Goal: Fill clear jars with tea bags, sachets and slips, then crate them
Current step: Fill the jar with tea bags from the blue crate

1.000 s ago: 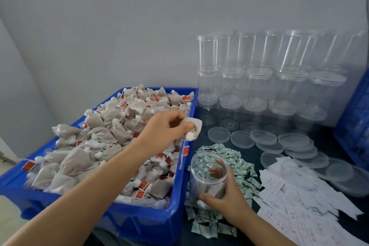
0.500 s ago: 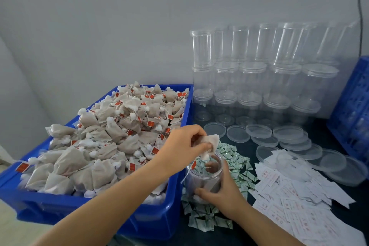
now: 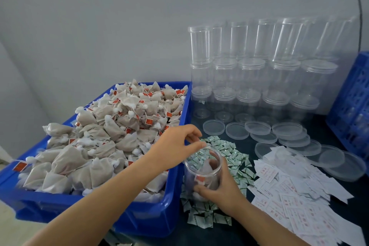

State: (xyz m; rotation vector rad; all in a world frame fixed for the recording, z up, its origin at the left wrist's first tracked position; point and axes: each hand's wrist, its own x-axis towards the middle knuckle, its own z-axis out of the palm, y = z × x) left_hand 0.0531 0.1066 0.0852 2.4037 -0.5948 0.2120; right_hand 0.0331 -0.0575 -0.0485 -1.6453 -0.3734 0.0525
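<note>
Here the right hand (image 3: 223,187) grips the jar (image 3: 202,168); left hand (image 3: 177,144) above it.

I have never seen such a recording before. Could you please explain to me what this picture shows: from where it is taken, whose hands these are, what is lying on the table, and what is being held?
There is no machine here. A person wears a camera on the head, so you look down at that person's own two bare hands.

The right hand grips a clear jar, which stands among small green and white sachets. A tea bag with a red tag already lies inside the jar. The left hand hovers over the jar's mouth with loose fingers and holds nothing.

On the left stands a blue bin heaped with tea bags. At the back, empty clear jars are stacked against the wall. In front of them lie round clear lids, and nearer you white printed slips. At the far right edge is part of a blue crate.
</note>
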